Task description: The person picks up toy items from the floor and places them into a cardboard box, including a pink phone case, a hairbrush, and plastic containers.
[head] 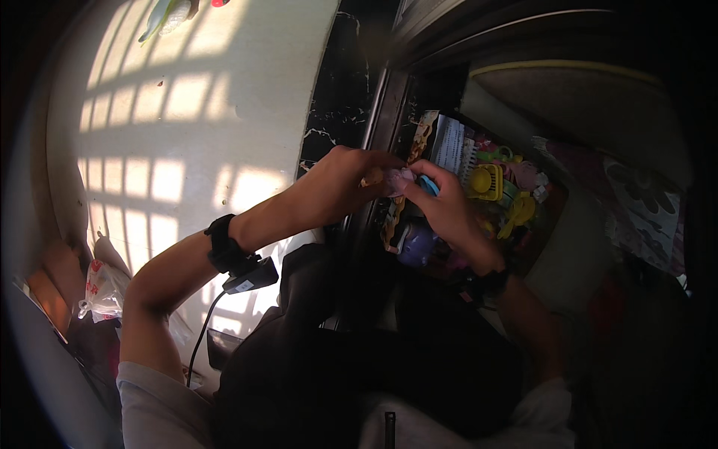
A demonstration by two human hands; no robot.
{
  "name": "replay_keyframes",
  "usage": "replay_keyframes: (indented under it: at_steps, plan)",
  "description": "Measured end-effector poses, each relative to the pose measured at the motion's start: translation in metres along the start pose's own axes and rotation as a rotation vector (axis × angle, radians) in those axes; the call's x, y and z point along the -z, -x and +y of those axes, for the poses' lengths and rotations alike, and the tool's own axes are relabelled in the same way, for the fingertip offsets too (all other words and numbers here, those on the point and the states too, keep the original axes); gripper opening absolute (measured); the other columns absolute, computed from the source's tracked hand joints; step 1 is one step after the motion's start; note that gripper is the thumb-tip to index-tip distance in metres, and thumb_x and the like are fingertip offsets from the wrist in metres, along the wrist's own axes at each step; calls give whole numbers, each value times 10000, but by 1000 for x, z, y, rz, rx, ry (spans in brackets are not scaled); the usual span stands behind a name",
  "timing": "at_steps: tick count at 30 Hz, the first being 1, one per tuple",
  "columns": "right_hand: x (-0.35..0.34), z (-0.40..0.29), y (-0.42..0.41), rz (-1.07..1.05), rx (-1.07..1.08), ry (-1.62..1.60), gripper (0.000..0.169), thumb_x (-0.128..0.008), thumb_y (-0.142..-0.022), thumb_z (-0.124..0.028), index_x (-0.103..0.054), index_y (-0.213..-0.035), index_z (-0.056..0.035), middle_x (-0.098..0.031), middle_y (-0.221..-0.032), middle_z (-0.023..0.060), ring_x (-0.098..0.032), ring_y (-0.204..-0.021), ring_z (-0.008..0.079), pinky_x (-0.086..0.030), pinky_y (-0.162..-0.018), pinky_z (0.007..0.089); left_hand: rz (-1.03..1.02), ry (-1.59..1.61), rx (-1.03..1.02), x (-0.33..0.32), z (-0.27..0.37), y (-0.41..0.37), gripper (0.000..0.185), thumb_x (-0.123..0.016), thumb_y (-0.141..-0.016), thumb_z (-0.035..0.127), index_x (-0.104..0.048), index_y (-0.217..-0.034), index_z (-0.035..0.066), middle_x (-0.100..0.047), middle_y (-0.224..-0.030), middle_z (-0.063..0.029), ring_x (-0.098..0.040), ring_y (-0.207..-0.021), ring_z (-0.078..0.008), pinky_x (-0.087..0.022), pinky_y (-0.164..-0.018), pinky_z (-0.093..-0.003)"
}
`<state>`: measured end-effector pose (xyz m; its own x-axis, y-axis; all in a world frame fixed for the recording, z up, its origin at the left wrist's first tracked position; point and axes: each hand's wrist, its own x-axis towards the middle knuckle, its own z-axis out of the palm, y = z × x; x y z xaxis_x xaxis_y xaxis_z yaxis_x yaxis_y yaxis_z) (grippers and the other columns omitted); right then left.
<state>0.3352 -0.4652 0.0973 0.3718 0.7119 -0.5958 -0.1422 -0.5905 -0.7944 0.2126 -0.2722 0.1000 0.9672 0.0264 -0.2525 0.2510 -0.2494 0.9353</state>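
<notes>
Both hands meet over the near-left edge of a box of small toys. Between my left hand (350, 179) and my right hand (440, 193) is a small translucent pinkish piece (400, 181), gripped by the fingers of both; its exact kind is unclear. A blue item (429, 185) shows beside my right thumb and index finger; I cannot tell whether it is held. Under and around the right hand lie a yellow toy basket (486, 182), a yellow plastic piece (519, 213), a purple toy (418, 244) and a spiral-bound notebook (451, 143).
A dark metal door track (377, 120) and a black marble-patterned strip (342, 73) run beside the box. Sunlit pale floor (269, 101) spreads to the left, with a plastic bag (105, 289) lower down. A floral cloth (634, 196) lies at the right.
</notes>
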Motion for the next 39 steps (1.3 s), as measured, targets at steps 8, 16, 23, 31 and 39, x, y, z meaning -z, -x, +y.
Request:
replay_keyframes:
  at_steps: [8,16,23,31,39]
  plan:
    - [78,102,107,536,-219,-127,337,-702,-1012,-246,-669,-1248,-8,-685,-978,7,-610,-890,92,-506,-809,268,-256,20,-189,-108,18,-54,403,-717,-933,52,-585,-1311,1,-711,-1179,-194,-723,-1078,-364,-596,-910,-414]
    - [110,109,103,496,-58,197,303,-643,-1030,-209,-654,-1250,-2,-742,-1034,128,-708,-992,226,-535,-867,353,-159,-178,-101,-77,29,-65,319,-592,-952,-30,-613,-1270,-37,-684,-1176,-212,-744,-989,-334,-616,-896,-426]
    - [89,11,84,335,79,248,200,-617,-1008,-114,-679,-1151,11,-686,-909,90,-666,-871,190,-521,-808,337,576,-364,32,73,-39,-88,255,-637,-912,52,-595,-1161,15,-662,-1059,-211,-676,-940,-413,-549,-860,-482]
    - [24,-67,29,49,153,263,219,-621,-999,-135,-694,-1145,11,-681,-918,119,-662,-906,222,-512,-775,384,814,-1081,254,268,-148,-98,694,-733,-931,181,-397,-1538,142,-410,-1524,-194,-503,-1294,-446,-465,-1091,-498]
    - [6,-58,-3,28,-26,258,197,-632,-978,-115,-701,-1107,17,-707,-939,139,-681,-900,234,-526,-789,367,870,-949,192,342,-207,-125,156,-571,-913,79,-603,-1060,39,-612,-1087,-177,-615,-1072,-382,-524,-928,-504]
